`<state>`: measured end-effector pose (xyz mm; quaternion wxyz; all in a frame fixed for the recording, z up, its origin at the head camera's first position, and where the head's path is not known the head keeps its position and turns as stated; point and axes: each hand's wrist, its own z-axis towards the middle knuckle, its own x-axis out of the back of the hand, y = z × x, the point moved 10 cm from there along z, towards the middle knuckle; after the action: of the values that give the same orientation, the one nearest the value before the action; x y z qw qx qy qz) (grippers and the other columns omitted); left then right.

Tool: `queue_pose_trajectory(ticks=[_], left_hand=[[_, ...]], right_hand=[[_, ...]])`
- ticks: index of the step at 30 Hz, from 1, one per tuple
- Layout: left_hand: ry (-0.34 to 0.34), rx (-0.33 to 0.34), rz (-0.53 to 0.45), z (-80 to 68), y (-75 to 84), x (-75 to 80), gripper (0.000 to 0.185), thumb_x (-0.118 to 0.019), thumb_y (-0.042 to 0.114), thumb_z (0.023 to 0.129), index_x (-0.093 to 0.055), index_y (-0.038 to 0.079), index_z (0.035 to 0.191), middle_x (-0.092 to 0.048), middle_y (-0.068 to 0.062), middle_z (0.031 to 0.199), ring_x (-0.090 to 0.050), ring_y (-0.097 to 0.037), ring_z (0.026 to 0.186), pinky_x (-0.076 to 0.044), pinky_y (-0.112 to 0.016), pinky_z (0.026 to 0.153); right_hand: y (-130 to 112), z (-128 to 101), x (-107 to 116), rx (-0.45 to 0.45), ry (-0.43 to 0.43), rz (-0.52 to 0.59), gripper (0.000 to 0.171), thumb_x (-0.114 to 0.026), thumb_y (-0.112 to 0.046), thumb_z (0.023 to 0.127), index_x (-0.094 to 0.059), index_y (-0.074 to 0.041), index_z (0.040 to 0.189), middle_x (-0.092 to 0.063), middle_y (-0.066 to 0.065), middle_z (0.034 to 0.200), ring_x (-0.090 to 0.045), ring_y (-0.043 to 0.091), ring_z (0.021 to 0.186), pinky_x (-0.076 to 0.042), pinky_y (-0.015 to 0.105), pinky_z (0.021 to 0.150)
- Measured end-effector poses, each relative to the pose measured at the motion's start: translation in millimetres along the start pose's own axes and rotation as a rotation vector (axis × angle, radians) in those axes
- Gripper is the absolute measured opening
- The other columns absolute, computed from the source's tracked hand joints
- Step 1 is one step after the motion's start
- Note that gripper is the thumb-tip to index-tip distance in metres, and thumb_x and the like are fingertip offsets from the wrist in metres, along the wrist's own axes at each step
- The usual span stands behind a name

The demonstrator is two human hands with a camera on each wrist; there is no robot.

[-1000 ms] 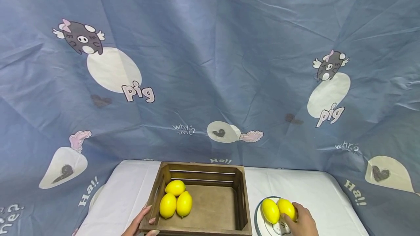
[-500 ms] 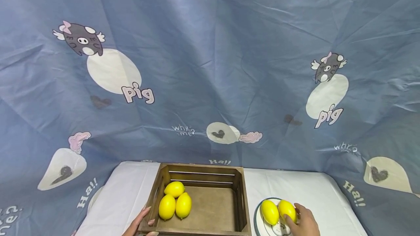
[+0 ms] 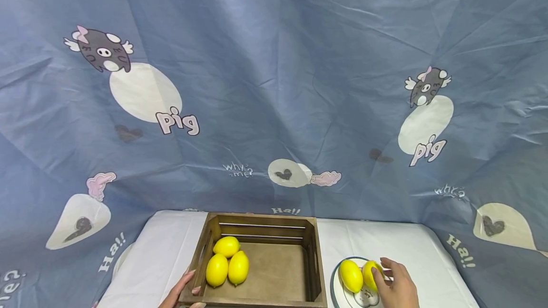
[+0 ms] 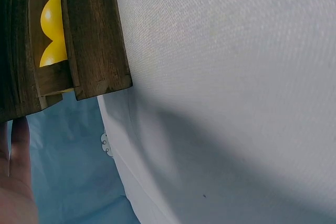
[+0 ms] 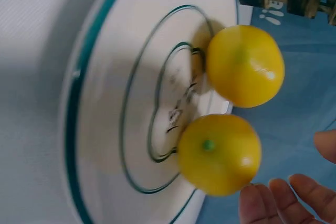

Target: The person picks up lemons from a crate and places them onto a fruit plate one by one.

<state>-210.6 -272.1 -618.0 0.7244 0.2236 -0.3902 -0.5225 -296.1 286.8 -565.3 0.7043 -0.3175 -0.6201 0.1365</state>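
Observation:
Three yellow lemons [image 3: 227, 247] lie together at the left end of a brown wooden crate [image 3: 278, 270]. My left hand [image 3: 179, 290] holds the crate's near left corner, fingers along its left side. In the left wrist view, fingers [image 4: 20, 145] meet the crate's edge. Two more lemons sit side by side on a white plate [image 5: 105, 103] with a green rim. My right hand [image 3: 399, 285] is at the right-hand lemon [image 3: 371, 274], its thumb overlapping that lemon in the head view. The fingers are spread loosely, with fingertips right by the lemon's side in the right wrist view.
A white cloth [image 3: 411, 241] covers the table under the crate and plate. Blue curtain fabric [image 3: 274, 84] printed with cartoon pigs hangs behind the table and down both sides. The plate stands just right of the crate.
My right hand has let go of the right-hand lemon on the plate; its fingers have spread and drawn slightly away. The left hand still holds the crate. The head view shifts slightly.

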Motion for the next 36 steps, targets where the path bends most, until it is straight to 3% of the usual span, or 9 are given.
queue_pose_trajectory(ticks=[8,12,15,19,22,26,30,33,36], left_hand=[[0.035,0.054,-0.075,23.5,59.1,-0.8,0.1,-0.073,-0.033,0.068,-0.05,0.019,0.15,-0.037,0.031,0.148,-0.057,0.007,0.113,-0.05,-0.007,0.081],[0.109,0.08,0.034,26.8,75.2,1.0,0.09,-0.076,-0.033,0.064,-0.051,0.0,0.143,-0.041,0.031,0.146,-0.059,0.007,0.109,-0.052,-0.008,0.077],[0.126,0.066,0.068,26.2,78.4,0.8,0.087,-0.076,-0.034,0.062,-0.046,-0.01,0.14,-0.041,0.03,0.147,-0.06,0.005,0.107,-0.052,-0.008,0.076],[0.126,0.063,0.049,25.4,77.2,0.5,0.089,-0.075,-0.034,0.063,-0.049,-0.003,0.142,-0.042,0.03,0.147,-0.063,0.004,0.102,-0.053,-0.008,0.074],[0.026,0.063,-0.062,28.8,69.7,-2.0,0.1,-0.071,-0.033,0.069,-0.051,0.024,0.148,-0.037,0.034,0.147,-0.06,0.006,0.107,-0.052,-0.008,0.078],[-0.116,0.079,-0.203,31.2,59.5,-5.5,0.114,-0.067,-0.031,0.077,-0.036,0.051,0.149,-0.029,0.038,0.146,-0.052,0.009,0.116,-0.05,-0.009,0.082],[-0.111,0.084,-0.206,31.3,58.5,-5.6,0.114,-0.067,-0.032,0.077,-0.036,0.052,0.149,-0.03,0.038,0.146,-0.051,0.01,0.116,-0.052,-0.01,0.08],[-0.051,0.082,-0.163,30.4,61.9,-4.9,0.115,-0.068,-0.033,0.074,-0.039,0.048,0.15,-0.034,0.036,0.145,-0.055,0.008,0.111,-0.053,-0.01,0.078],[0.051,0.079,-0.058,27.4,69.5,-2.4,0.104,-0.073,-0.034,0.068,-0.05,0.025,0.15,-0.04,0.033,0.145,-0.062,0.005,0.103,-0.054,-0.01,0.074]], right_hand=[[-25.1,-6.6,8.4,0.073,-0.002,0.032,0.04,-0.067,-0.023,0.102,-0.062,0.005,0.13,-0.061,0.024,0.124,-0.066,0.038,0.105,-0.061,0.051,0.088],[-45.8,-12.8,16.4,0.148,0.032,0.055,0.036,-0.066,-0.022,0.102,-0.064,0.003,0.128,-0.062,0.019,0.124,-0.065,0.036,0.109,-0.059,0.051,0.092],[-61.1,-18.4,24.0,0.211,0.105,0.081,0.029,-0.07,-0.017,0.1,-0.067,0.0,0.123,-0.065,0.014,0.118,-0.067,0.032,0.105,-0.06,0.048,0.09],[-77.5,-25.1,31.7,0.298,0.194,0.107,0.025,-0.076,-0.01,0.095,-0.07,-0.003,0.118,-0.068,0.009,0.112,-0.068,0.026,0.099,-0.062,0.043,0.086],[-85.7,-28.1,35.6,0.345,0.227,0.102,0.026,-0.077,-0.009,0.094,-0.07,-0.003,0.118,-0.068,0.008,0.111,-0.069,0.025,0.098,-0.062,0.043,0.085],[-93.0,-29.8,40.5,0.365,0.236,0.1,0.028,-0.078,-0.011,0.094,-0.069,-0.003,0.119,-0.068,0.009,0.111,-0.07,0.027,0.098,-0.062,0.045,0.085],[-98.7,-31.5,43.1,0.374,0.237,0.125,0.032,-0.084,-0.014,0.091,-0.07,-0.006,0.119,-0.07,0.004,0.109,-0.071,0.023,0.096,-0.062,0.034,0.083],[-103.5,-34.3,43.0,0.402,0.237,0.16,0.04,-0.09,-0.013,0.084,-0.071,-0.007,0.119,-0.071,0.001,0.107,-0.071,0.02,0.094,-0.058,0.018,0.083],[-110.2,-38.1,43.6,0.457,0.232,0.203,0.05,-0.095,-0.012,0.078,-0.07,-0.006,0.121,-0.072,-0.001,0.106,-0.07,0.018,0.093,-0.053,0.009,0.084]])
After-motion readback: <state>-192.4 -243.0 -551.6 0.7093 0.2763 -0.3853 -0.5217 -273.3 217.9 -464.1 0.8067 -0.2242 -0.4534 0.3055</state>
